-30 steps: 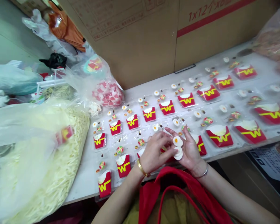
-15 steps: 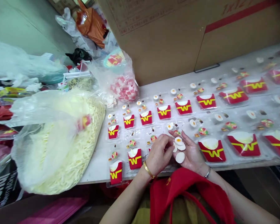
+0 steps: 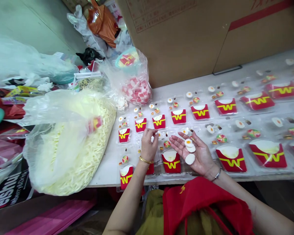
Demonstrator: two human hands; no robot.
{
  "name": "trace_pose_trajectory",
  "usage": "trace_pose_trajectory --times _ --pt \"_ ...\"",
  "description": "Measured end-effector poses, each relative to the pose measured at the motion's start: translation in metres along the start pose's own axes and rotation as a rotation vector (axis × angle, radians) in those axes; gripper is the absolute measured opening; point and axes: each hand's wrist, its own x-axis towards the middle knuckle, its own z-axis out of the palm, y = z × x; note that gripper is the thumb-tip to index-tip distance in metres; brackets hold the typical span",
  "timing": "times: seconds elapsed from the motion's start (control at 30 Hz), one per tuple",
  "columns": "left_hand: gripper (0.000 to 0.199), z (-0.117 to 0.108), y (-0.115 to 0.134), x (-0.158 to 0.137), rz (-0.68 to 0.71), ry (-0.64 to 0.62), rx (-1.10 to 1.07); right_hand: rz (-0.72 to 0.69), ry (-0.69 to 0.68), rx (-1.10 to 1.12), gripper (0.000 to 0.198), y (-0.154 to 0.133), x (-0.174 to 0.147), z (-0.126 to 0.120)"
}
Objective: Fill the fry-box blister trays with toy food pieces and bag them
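My left hand reaches over the front row of clear plastic trays, its thumb and fingers pinched at a small toy fried egg in the upper left of one tray. In the palm of my right hand, turned up with fingers stretched, lie a toy fried egg with a yellow yolk and white egg pieces showing no yolk. Just below the hands sits a tray with a red fries box marked with a yellow W, and a small round pizza piece.
Two rows of similar filled trays run along the white table. On the left stands a large bag of pale toy fries. Behind it are a bag of pink-and-white pieces and a big cardboard box.
My left hand has moved left from my right palm to a tray, with a toy fried egg at its fingertips. My right hand stays palm up, its fingers spread wider.
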Motion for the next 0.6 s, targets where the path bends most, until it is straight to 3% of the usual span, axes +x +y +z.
trace_pose_trajectory --times 0.17,0.43,0.53,0.6 --pt "0.009 0.015 -0.013 -0.004 0.027 -0.100 0.130 -0.003 0.033 -0.009 0.036 0.001 0.000 0.000" --pt "0.015 0.016 -0.006 0.000 0.048 -0.255 0.472 -0.029 0.030 -0.027 0.041 0.004 -0.001 0.002" --pt "0.018 0.006 0.013 -0.003 0.060 -0.223 0.360 -0.055 0.027 -0.031 0.041 0.004 -0.001 0.003" --pt "0.020 -0.002 0.033 -0.011 0.141 -0.257 0.181 -0.069 0.035 -0.039 0.039 0.005 -0.001 0.004"
